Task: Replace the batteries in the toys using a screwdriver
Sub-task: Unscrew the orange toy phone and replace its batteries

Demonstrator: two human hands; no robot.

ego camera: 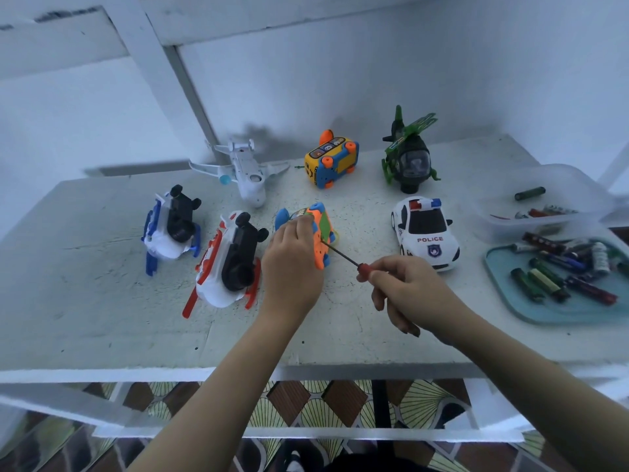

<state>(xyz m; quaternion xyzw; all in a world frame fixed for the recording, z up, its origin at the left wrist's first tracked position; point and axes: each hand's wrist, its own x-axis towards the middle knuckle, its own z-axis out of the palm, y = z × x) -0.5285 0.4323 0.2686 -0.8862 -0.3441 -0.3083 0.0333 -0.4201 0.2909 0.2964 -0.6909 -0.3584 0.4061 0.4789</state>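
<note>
The fingers (301, 229) of my left hand (292, 267) are curled over the top edge of the orange toy (321, 241), gripping it where it lies tipped on its side on the table (102, 301), orange underside turned towards my right. The fingers (377, 272) of my right hand (406, 291) pinch the red handle of the screwdriver (340, 255) between thumb and fingertips, the remaining fingers curled loosely below. The thin dark shaft slants up and left from that pinch, and its tip meets the orange face of the toy just beside my left fingers. I cannot tell whether the tip sits in a screw.

Just left of my left fingers lies a red-and-white helicopter (231, 264), black underside up, and further left a blue-and-white helicopter (170, 226) lies the same way. Beyond the left fingers, towards the wall, a white plane (246, 175) is belly up, and a yellow bus (333, 161) lies tipped over near it. A police car (425, 233) stands on its wheels just beyond my right fingers, and a green helicopter (408, 158) stands further back. Well to the right of the right fingers, a teal tray (544, 313) holds a loose heap of batteries (561, 270), and a clear box (510, 229) behind it holds a few more.
</note>
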